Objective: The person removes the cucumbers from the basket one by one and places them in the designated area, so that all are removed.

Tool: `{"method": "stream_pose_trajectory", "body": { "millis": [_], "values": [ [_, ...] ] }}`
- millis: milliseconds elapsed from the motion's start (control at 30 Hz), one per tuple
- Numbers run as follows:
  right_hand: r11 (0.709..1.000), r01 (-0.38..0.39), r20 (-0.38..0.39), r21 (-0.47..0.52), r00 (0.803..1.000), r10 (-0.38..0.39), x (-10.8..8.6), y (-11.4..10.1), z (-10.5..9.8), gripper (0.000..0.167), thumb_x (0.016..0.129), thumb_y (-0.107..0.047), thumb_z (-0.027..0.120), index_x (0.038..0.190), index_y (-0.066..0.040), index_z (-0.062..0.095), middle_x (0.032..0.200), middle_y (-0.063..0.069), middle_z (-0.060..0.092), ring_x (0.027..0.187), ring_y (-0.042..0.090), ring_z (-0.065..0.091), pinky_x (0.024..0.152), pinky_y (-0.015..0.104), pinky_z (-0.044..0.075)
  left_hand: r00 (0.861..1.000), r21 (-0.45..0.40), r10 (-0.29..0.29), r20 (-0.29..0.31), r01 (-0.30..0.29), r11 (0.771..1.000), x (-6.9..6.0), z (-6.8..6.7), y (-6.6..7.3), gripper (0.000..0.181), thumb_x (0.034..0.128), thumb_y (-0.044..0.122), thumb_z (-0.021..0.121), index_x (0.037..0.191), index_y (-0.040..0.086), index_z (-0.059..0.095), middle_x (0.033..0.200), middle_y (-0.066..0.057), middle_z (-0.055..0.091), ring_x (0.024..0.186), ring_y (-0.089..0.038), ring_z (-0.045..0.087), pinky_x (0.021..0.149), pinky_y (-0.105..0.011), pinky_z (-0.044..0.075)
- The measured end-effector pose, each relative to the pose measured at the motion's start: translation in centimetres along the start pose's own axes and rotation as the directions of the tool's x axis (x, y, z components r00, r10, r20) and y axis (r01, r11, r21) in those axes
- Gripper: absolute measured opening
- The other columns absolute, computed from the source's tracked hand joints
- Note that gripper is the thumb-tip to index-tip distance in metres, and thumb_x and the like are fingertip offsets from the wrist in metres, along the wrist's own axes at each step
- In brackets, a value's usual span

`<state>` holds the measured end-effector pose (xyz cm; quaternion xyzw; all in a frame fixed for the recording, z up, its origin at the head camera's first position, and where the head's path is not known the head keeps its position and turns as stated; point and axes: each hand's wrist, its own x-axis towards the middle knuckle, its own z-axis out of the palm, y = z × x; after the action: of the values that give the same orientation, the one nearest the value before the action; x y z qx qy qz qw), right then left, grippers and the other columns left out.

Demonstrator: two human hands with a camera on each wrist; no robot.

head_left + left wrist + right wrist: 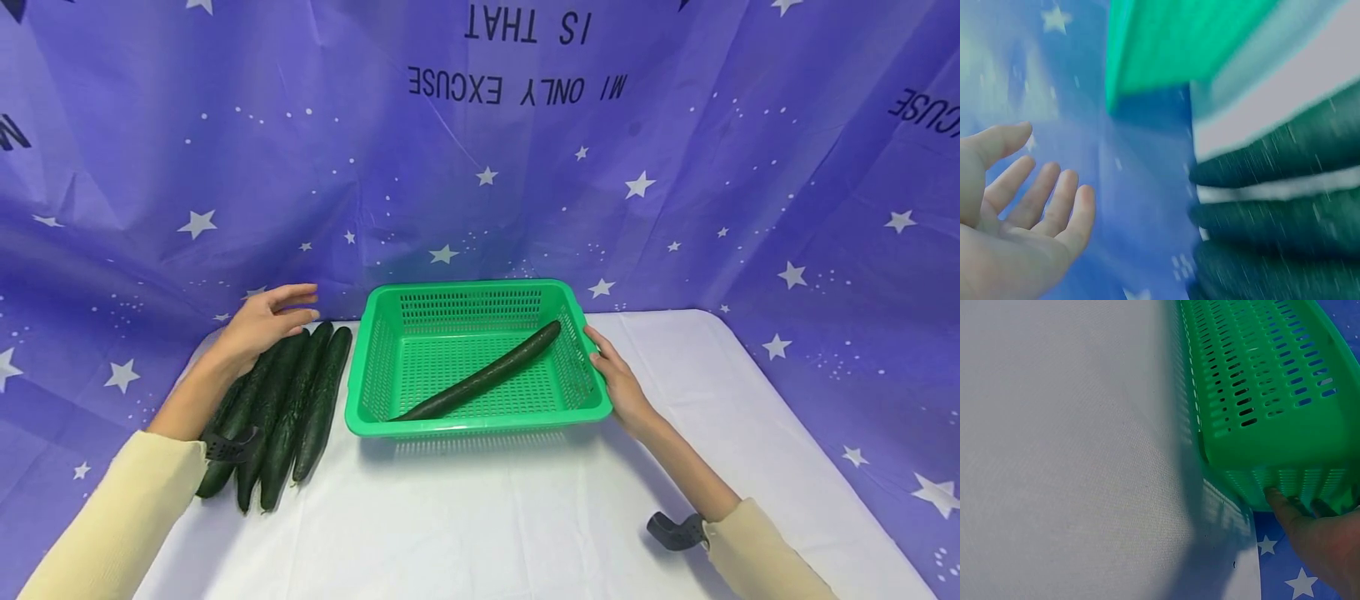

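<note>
In the head view a green plastic basket (480, 427) with slotted walls stands at the middle back of the table. One long dark cucumber (487, 377) lies diagonally inside it. My right hand (626, 387) holds the basket's right end, fingers against the end wall in the right wrist view; part of that hand is out of frame there. Several more cucumbers (288, 417) lie side by side left of the basket. Over their far ends hovers my left hand (270, 321), fingers apart and loosely extended, palm bare in the left wrist view (1029, 244).
A white cloth (480, 525) covers the table. Close behind the basket hangs a purple curtain (480, 225) with stars and lettering. Dark wrist mounts (678, 532) sit at both sleeves, the left one over the cucumbers.
</note>
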<state>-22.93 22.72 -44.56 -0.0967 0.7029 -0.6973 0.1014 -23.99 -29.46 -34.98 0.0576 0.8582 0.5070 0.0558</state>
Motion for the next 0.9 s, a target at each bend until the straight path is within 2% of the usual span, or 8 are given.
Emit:
{"method": "stream_pose_trajectory", "body": {
  "millis": [133,267,400,567,700,900],
  "values": [
    [1.000,0.008,0.007,0.004,1.000,-0.008,-0.1,0.0,-0.1,0.054,0.112,-0.025,0.026,0.163,-0.019,0.009,0.158,0.021,0.022,0.118,0.031,0.052,0.088,0.030,0.053,0.998,-0.043,0.051,0.046,-0.049,0.998,1.0,2.2,2.3,0.060,0.1017,0.020,0.061,0.154,0.004,0.037,0.152,-0.020,0.041,0.133,-0.037,0.045,0.106,-0.049,0.040],
    [1.000,0.010,0.007,0.008,1.000,-0.010,-0.1,0.0,-0.1,0.054,0.112,-0.025,0.026,0.163,-0.020,0.009,0.158,0.020,0.022,0.116,0.027,0.054,0.088,0.030,0.053,0.991,-0.083,0.079,0.110,-0.070,0.994,2.3,4.3,4.0,0.057,0.1009,0.016,0.062,0.152,0.004,0.040,0.153,-0.019,0.040,0.133,-0.037,0.045,0.107,-0.052,0.039],
    [1.000,0.006,0.007,0.013,1.000,-0.006,0.0,0.1,0.0,0.054,0.112,-0.024,0.026,0.163,-0.021,0.009,0.158,0.020,0.023,0.113,0.024,0.056,0.087,0.030,0.053,0.982,-0.097,0.081,0.169,-0.065,0.993,3.9,6.3,5.2,0.056,0.1007,0.015,0.062,0.152,0.006,0.042,0.152,-0.018,0.042,0.132,-0.035,0.046,0.106,-0.052,0.040],
    [1.000,0.002,0.003,0.010,1.000,-0.002,0.0,0.1,0.0,0.055,0.111,-0.024,0.027,0.163,-0.020,0.009,0.157,0.021,0.023,0.112,0.024,0.056,0.087,0.029,0.053,0.970,-0.107,0.047,0.240,-0.022,0.994,6.0,8.7,6.2,0.055,0.1004,0.015,0.063,0.152,0.008,0.043,0.149,-0.018,0.045,0.131,-0.034,0.048,0.101,-0.050,0.046],
    [1.000,-0.003,0.000,0.003,1.000,0.003,0.0,0.1,0.1,0.055,0.111,-0.024,0.028,0.163,-0.019,0.010,0.157,0.021,0.023,0.113,0.026,0.055,0.087,0.029,0.053,0.947,-0.103,0.011,0.322,0.023,0.994,7.1,10.5,7.0,0.054,0.0999,0.014,0.064,0.150,0.009,0.045,0.149,-0.019,0.044,0.131,-0.034,0.048,0.096,-0.053,0.049],
    [1.000,-0.003,0.002,-0.005,1.000,0.003,-0.1,0.0,0.1,0.054,0.111,-0.025,0.027,0.163,-0.020,0.010,0.158,0.021,0.022,0.117,0.029,0.053,0.088,0.030,0.052,0.895,-0.085,-0.039,0.444,0.085,0.993,8.4,13.3,7.7,0.052,0.0996,0.013,0.064,0.149,0.012,0.048,0.149,-0.018,0.043,0.133,-0.034,0.046,0.102,-0.059,0.042]
  ]
}}
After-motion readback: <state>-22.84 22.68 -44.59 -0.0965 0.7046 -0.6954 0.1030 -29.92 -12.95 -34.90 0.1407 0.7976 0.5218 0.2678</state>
